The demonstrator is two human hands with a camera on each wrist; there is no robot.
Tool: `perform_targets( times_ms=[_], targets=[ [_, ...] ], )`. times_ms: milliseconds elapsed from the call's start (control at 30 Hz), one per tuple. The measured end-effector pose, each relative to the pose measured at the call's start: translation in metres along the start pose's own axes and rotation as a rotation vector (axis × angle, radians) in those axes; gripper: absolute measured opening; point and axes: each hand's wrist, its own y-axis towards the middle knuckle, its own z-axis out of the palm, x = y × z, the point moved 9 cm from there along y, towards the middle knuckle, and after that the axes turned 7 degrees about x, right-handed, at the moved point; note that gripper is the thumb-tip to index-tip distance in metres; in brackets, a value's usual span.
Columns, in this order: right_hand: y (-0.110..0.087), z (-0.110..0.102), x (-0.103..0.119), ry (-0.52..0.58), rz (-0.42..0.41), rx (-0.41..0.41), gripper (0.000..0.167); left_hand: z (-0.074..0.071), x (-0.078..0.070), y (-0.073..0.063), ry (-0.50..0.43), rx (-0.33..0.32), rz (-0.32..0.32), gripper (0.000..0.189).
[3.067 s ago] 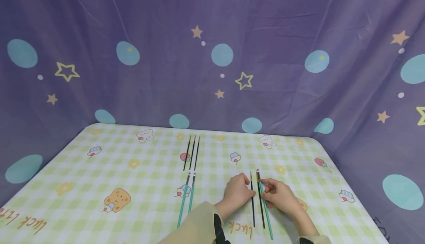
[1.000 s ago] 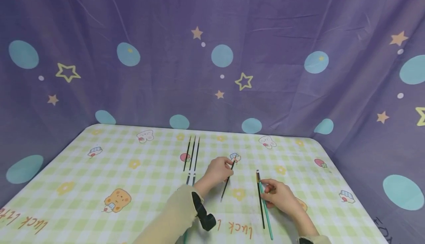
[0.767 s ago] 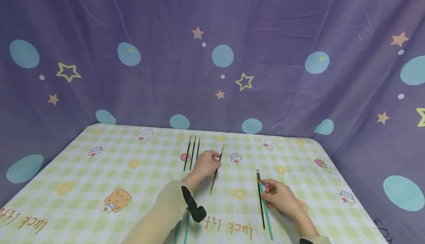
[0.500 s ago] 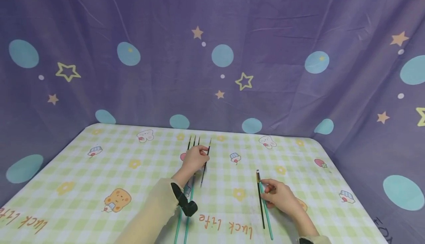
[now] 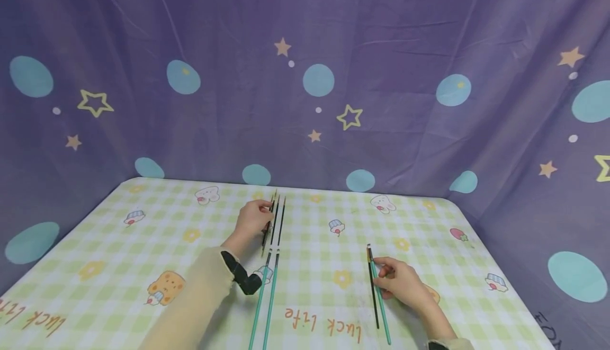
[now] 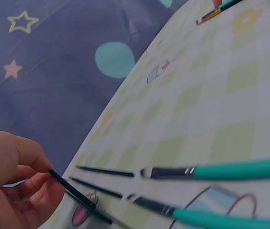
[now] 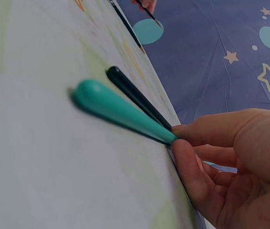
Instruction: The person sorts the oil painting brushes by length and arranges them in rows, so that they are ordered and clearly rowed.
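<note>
My left hand [image 5: 252,218] pinches a thin black paintbrush [image 6: 73,189] between thumb and fingers, beside the row at the table's back. Two thin black paintbrushes of that row show to its right, the outer paintbrush [image 5: 281,223] and an inner paintbrush [image 5: 275,224]; the third lies partly hidden under the hand. On the right, my right hand [image 5: 402,282] pinches a teal-handled paintbrush [image 5: 382,302] lying on the cloth. A black-handled paintbrush [image 5: 374,299] lies close along its left side, and in the right wrist view the fingertips are near both handles.
Two more teal-handled paintbrushes, the left paintbrush [image 5: 259,302] and the right paintbrush [image 5: 272,297], lie in front of the black row. A checked cloth [image 5: 314,281] covers the table. A purple curtain [image 5: 391,138] hangs behind its far edge.
My left hand has taken the thin black paintbrush from beside the right-hand pair and carried it left and back, across the black row to its left side. The right hand stays put.
</note>
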Motion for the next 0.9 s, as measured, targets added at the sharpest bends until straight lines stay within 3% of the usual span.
perform_targets(
  times_ms=[333, 900],
  targets=[
    [0.001, 0.000, 0.000, 0.003, -0.007, -0.001, 0.052, -0.019, 0.009, 0.008, 0.071, -0.033, 0.004, 0.037],
    [0.001, -0.001, -0.001, 0.008, -0.002, -0.008, 0.052, -0.019, 0.028, 0.015, 0.144, -0.083, -0.064, 0.034]
  ],
)
